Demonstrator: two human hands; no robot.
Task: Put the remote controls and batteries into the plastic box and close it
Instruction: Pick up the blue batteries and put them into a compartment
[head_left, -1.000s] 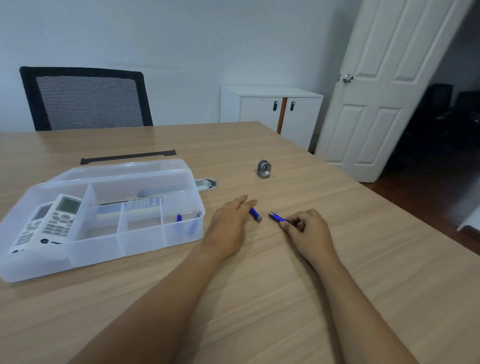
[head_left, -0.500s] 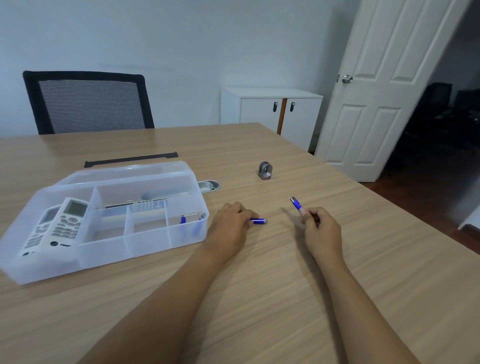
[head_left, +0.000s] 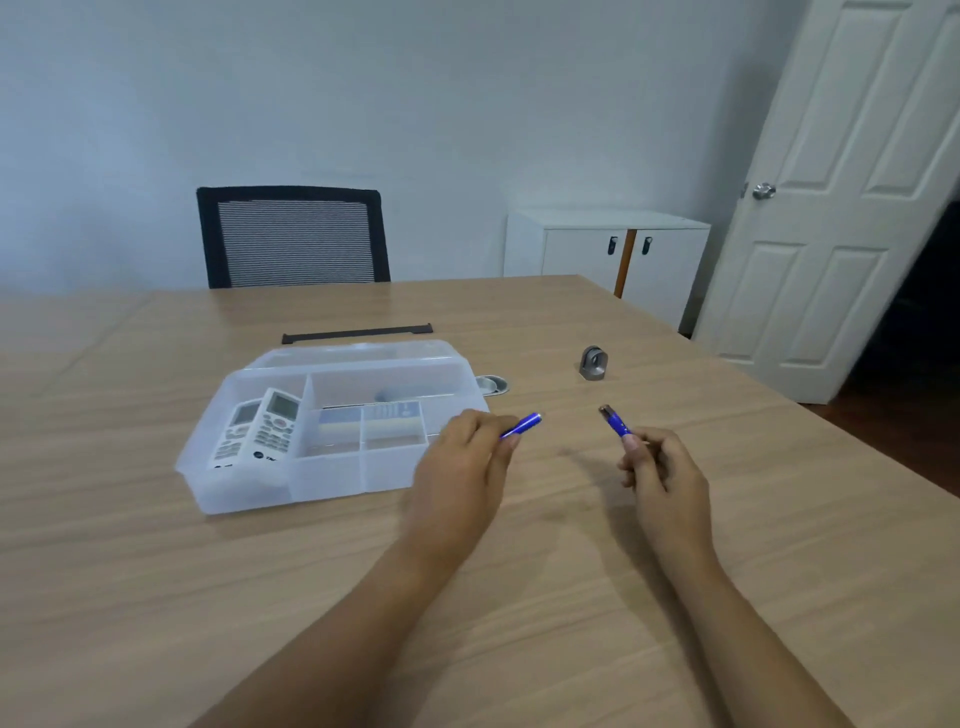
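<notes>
While two remote controls (head_left: 260, 434) lay in the plastic box (head_left: 249, 488) at ten o'clock, left hand (head_left: 460, 467) and right hand (head_left: 662, 475) each pinched a blue battery (head_left: 522, 425) (head_left: 615, 422). Recommended: lower both into a small front compartment, avoiding dividers.

There is one view only, from the camera on my head, so no second view overlaps it. It looks forward and down across the wooden table (head_left: 571, 597), wide enough to bend the far edges. My forearms rise from the bottom of the frame, close to the lens. The chair (head_left: 293, 236) sits upper left of centre, the door (head_left: 852, 197) fills the upper right, both far off.
</notes>
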